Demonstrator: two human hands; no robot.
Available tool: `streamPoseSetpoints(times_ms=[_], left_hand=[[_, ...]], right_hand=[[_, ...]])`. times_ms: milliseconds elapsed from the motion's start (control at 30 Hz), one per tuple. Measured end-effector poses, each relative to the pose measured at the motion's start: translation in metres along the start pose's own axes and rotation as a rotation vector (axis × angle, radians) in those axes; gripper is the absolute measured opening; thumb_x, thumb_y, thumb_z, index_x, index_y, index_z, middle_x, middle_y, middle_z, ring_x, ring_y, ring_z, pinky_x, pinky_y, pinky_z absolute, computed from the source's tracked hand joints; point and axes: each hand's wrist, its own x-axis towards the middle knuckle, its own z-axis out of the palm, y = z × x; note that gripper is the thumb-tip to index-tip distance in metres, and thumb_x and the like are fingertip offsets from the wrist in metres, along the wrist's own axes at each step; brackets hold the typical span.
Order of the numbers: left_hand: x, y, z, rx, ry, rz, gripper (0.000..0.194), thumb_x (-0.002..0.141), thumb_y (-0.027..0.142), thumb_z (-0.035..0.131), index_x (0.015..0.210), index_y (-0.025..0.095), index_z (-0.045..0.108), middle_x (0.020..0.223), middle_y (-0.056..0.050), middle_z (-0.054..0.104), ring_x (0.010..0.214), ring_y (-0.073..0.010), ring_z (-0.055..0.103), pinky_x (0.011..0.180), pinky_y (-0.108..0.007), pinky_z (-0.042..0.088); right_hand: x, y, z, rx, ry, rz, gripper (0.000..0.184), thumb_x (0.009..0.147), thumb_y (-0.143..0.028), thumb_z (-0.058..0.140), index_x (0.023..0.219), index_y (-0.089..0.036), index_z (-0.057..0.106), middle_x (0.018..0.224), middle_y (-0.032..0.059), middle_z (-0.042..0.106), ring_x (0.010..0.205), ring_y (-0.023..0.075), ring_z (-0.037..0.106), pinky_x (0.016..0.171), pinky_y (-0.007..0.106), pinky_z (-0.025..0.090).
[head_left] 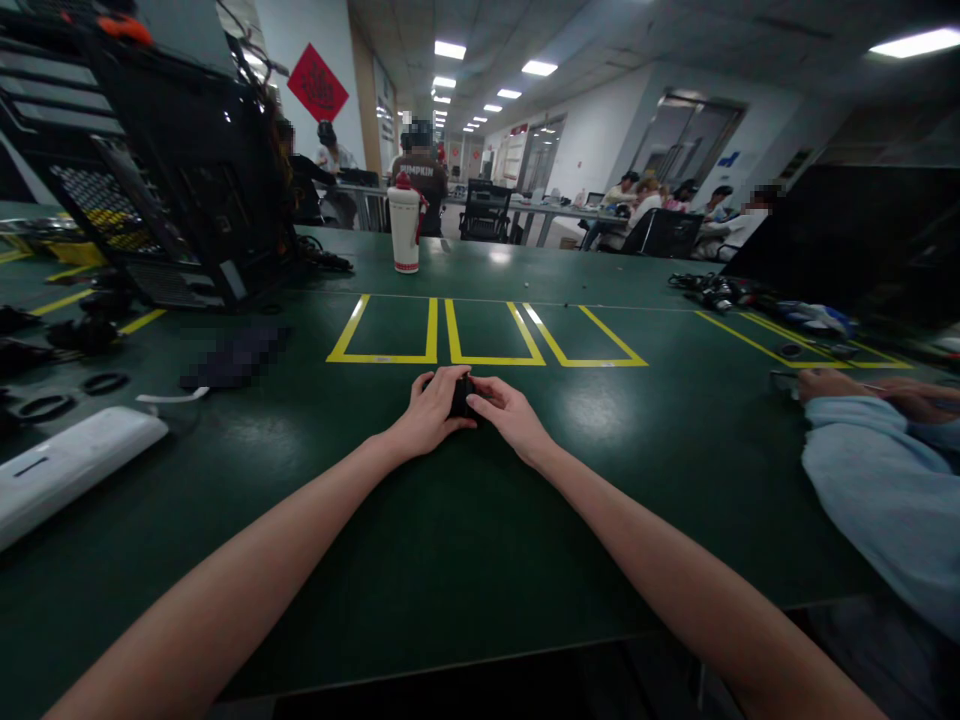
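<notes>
A small black object (460,398) sits between my two hands near the middle of the green table (465,540); its kind I cannot make out. From the left, my left hand (436,405) is closed round it, with the back of the hand covering much of it. My right hand (511,412) grips it from the other side, thumb and fingers at its right edge. Just beyond my hands, yellow tape outlines (491,360) mark several open-ended boxes on the tabletop.
A white cup (406,230) with a red lid stands at the back. On the left are a black computer case (187,180), a white power strip (82,470) and black rings (46,408). At right, a co-worker's sleeve (877,470) rests by cables (709,290).
</notes>
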Motion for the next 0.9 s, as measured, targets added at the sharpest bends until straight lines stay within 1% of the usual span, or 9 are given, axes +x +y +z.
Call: streamPoseSetpoints(times_ms=[100,233,300,400,500,633,733,800,900], left_hand=[[-0.001,0.000,0.000,0.015,0.002,0.018,0.063,0.071,0.029,0.060,0.120,0.024,0.022,0.121,-0.008,0.038,0.116,-0.0244,0.035,0.099,-0.046,0.020],[-0.004,0.002,-0.002,0.037,-0.008,0.036,0.062,0.072,0.029,0.059,0.121,0.023,0.021,0.122,-0.008,0.038,0.116,-0.0241,0.035,0.099,-0.045,0.020],[-0.006,0.002,-0.003,0.045,-0.003,0.033,0.062,0.072,0.029,0.059,0.121,0.023,0.021,0.122,-0.008,0.038,0.116,-0.0239,0.035,0.099,-0.045,0.020],[-0.007,0.001,-0.001,0.051,0.006,0.016,0.063,0.071,0.029,0.060,0.121,0.024,0.021,0.121,-0.007,0.038,0.115,-0.0238,0.036,0.098,-0.045,0.022],[-0.008,0.000,0.001,0.063,0.028,0.011,0.065,0.070,0.028,0.061,0.121,0.024,0.021,0.120,-0.007,0.039,0.114,-0.0236,0.037,0.098,-0.044,0.022],[-0.010,-0.001,0.002,0.082,0.042,0.022,0.064,0.070,0.028,0.060,0.121,0.024,0.021,0.122,-0.007,0.038,0.115,-0.0234,0.036,0.097,-0.044,0.021],[-0.010,-0.001,0.002,0.088,0.038,0.017,0.064,0.070,0.028,0.061,0.120,0.023,0.020,0.121,-0.007,0.038,0.114,-0.0231,0.036,0.097,-0.043,0.022],[-0.010,-0.001,0.002,0.088,0.039,0.010,0.065,0.070,0.029,0.061,0.120,0.023,0.020,0.121,-0.008,0.038,0.115,-0.0233,0.036,0.097,-0.043,0.022],[-0.009,-0.002,0.002,0.083,0.038,0.009,0.066,0.069,0.029,0.062,0.120,0.024,0.021,0.122,-0.008,0.037,0.115,-0.0240,0.036,0.097,-0.043,0.021]], right_hand=[[-0.002,-0.003,-0.001,0.062,-0.044,0.005,0.028,0.069,-0.028,0.060,0.095,-0.021,0.053,0.097,0.0017,0.057,0.095,0.0147,0.053,0.088,0.034,0.040],[-0.004,-0.005,0.001,0.054,0.001,-0.019,0.021,0.069,-0.032,0.059,0.086,-0.021,0.053,0.091,0.0003,0.057,0.091,0.0138,0.053,0.085,0.033,0.041],[-0.002,-0.004,0.002,0.029,0.021,-0.028,0.022,0.070,-0.033,0.058,0.088,-0.021,0.054,0.092,0.0008,0.056,0.093,0.0143,0.052,0.086,0.034,0.040],[0.000,0.000,0.003,-0.008,0.020,0.012,0.029,0.070,-0.034,0.058,0.094,-0.020,0.054,0.096,0.0032,0.057,0.094,0.0157,0.052,0.088,0.037,0.038],[0.002,0.002,0.002,0.000,-0.027,0.042,0.027,0.070,-0.033,0.058,0.092,-0.018,0.055,0.094,0.0043,0.058,0.090,0.0159,0.053,0.086,0.037,0.039],[0.000,0.000,-0.001,0.122,-0.120,-0.008,0.030,0.063,-0.022,0.065,0.089,-0.021,0.051,0.095,0.0014,0.056,0.090,0.0146,0.055,0.083,0.034,0.042],[-0.002,-0.002,-0.001,0.143,-0.145,-0.020,0.033,0.059,-0.019,0.067,0.087,-0.022,0.050,0.098,0.0008,0.054,0.090,0.0143,0.055,0.082,0.033,0.043],[-0.002,-0.003,0.000,0.129,-0.127,-0.013,0.029,0.062,-0.022,0.066,0.086,-0.021,0.050,0.096,0.0009,0.055,0.089,0.0137,0.055,0.082,0.033,0.042],[-0.001,-0.003,0.003,0.095,-0.052,-0.002,0.022,0.066,-0.029,0.062,0.083,-0.021,0.051,0.090,0.0005,0.056,0.086,0.0129,0.054,0.082,0.033,0.042]])
